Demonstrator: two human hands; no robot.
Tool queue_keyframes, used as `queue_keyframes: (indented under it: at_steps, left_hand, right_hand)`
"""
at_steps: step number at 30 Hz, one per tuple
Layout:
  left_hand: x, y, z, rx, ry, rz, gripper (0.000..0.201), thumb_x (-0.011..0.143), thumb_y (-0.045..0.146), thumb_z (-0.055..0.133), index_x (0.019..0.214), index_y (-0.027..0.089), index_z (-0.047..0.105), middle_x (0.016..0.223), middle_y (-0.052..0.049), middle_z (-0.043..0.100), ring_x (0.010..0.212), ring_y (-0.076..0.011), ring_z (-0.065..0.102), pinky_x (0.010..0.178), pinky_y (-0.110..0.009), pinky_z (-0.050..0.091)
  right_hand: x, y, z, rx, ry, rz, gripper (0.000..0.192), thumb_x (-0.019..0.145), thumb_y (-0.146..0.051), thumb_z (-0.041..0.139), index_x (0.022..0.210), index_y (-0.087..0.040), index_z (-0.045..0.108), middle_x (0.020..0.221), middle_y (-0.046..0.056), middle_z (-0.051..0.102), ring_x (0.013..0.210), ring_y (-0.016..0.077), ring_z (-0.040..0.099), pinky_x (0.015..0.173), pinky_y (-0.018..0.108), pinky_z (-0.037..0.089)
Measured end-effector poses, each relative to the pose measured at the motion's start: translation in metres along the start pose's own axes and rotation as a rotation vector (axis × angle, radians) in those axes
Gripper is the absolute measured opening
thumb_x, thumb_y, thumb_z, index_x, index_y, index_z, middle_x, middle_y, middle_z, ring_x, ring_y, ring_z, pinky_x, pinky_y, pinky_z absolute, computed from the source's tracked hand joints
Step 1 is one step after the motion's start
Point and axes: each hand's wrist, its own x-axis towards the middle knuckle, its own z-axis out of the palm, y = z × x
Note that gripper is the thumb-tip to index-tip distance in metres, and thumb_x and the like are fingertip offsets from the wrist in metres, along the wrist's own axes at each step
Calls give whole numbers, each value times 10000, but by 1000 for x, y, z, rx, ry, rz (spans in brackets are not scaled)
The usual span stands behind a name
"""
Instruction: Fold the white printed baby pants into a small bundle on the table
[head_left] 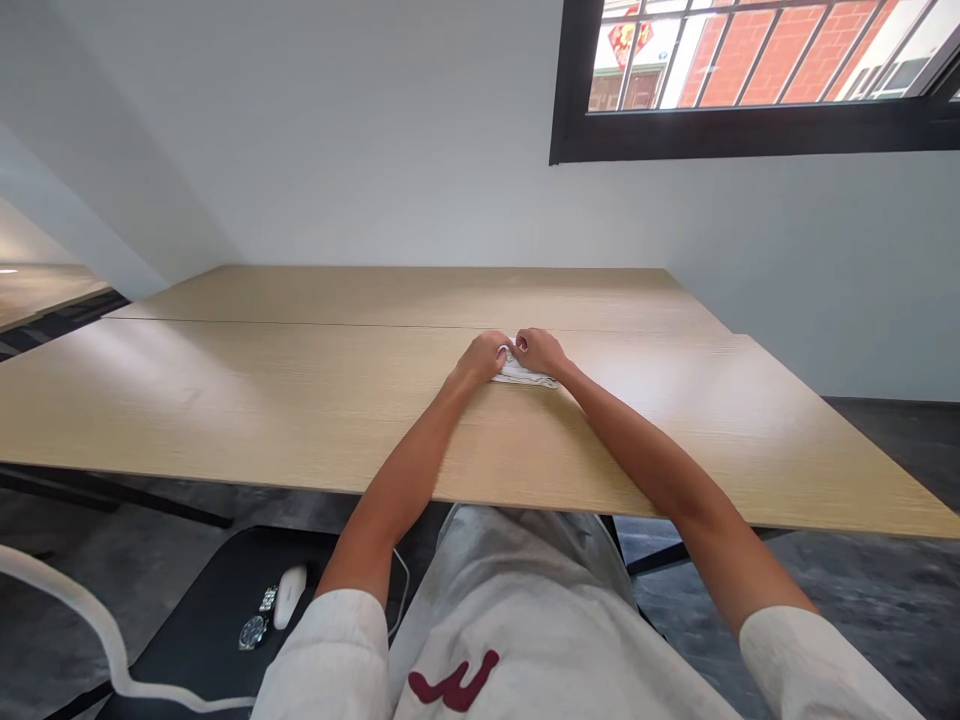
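A small folded white cloth point(525, 376) lies on the light wooden table point(300, 400), out at arm's reach. My left hand point(484, 357) rests on its left end with the fingers curled over the edge. My right hand point(541, 351) presses on its right part, fingertips pinching the cloth beside the left hand's fingers. Both hands almost touch each other above the cloth. Most of the cloth is hidden under the hands.
A second table point(420, 290) joins the first at a seam behind the hands. A black seat point(202, 620) at lower left carries a wristwatch point(253, 631) and a small white device point(289, 595). A white cable point(90, 620) runs past it. A wall and window stand behind.
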Motion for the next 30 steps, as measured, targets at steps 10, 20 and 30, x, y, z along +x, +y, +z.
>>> queue_keyframes:
  at_steps: [10, 20, 30]
  left_hand:
    - [-5, 20, 14, 169, -322, -243, 543, 889, 429, 604, 1318, 98, 570, 1500, -214, 435, 1453, -349, 314, 1213, -485, 159]
    - [-6, 32, -6, 318, -221, -12, 430, 836, 328, 681, 1249, 239, 601, 1288, -106, 565, 1254, -318, 434, 1048, -464, 350]
    - [-7, 48, 0, -62, -530, 160, 351, 763, 302, 712, 1099, 202, 686, 1192, -60, 652, 1144, -256, 566, 1012, -332, 422]
  right_hand:
    - [-8, 18, 10, -58, -123, -49, 409, 1015, -322, 489, 1385, -154, 532, 1420, 138, 499, 1350, 325, 377, 1105, 503, 342]
    - [-76, 33, -13, -159, -121, -67, 525, 1050, -379, 405, 1508, -122, 425, 1555, 168, 308, 1412, 341, 302, 1144, 486, 300]
    - [-132, 26, -58, 22, -25, -374, 270, 882, -401, 708, 1020, -170, 706, 1050, 119, 624, 987, 295, 572, 887, 406, 467]
